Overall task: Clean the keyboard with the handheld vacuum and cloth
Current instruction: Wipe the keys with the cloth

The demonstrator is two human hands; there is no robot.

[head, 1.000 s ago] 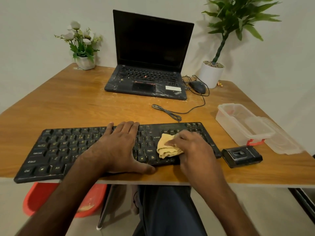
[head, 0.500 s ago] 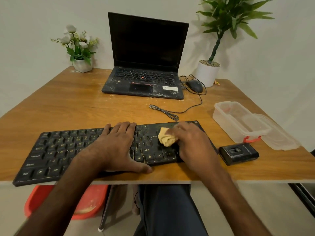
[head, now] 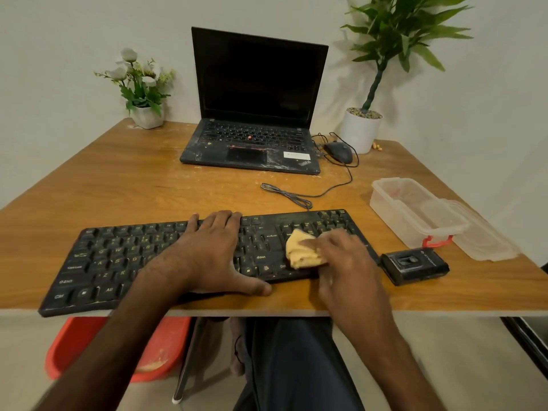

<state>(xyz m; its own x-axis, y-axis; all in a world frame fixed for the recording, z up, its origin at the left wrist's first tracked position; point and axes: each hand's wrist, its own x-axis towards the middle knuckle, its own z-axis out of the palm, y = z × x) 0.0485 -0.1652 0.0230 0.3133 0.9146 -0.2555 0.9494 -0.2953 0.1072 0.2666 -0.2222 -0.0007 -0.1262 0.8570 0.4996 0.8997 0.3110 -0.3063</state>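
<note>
A black keyboard (head: 118,262) lies along the near edge of the wooden table (head: 148,179). My left hand (head: 213,250) rests flat on the keyboard's middle, fingers straight and thumb at the front edge. My right hand (head: 341,256) holds a bunched yellow cloth (head: 301,250) against the keys at the keyboard's right end. A small black handheld vacuum (head: 415,265) sits on the table just to the right of the keyboard, apart from both hands.
A dusty open laptop (head: 252,143) stands at the back with a mouse (head: 338,151) and its cable. A clear plastic box (head: 415,212) with its lid sits at the right. Two potted plants (head: 361,129) flank the laptop. A red bin (head: 89,345) is under the table.
My right hand has slid the cloth over the right-hand keys, away from me and then back toward me. My left hand has stayed in place on the keyboard.
</note>
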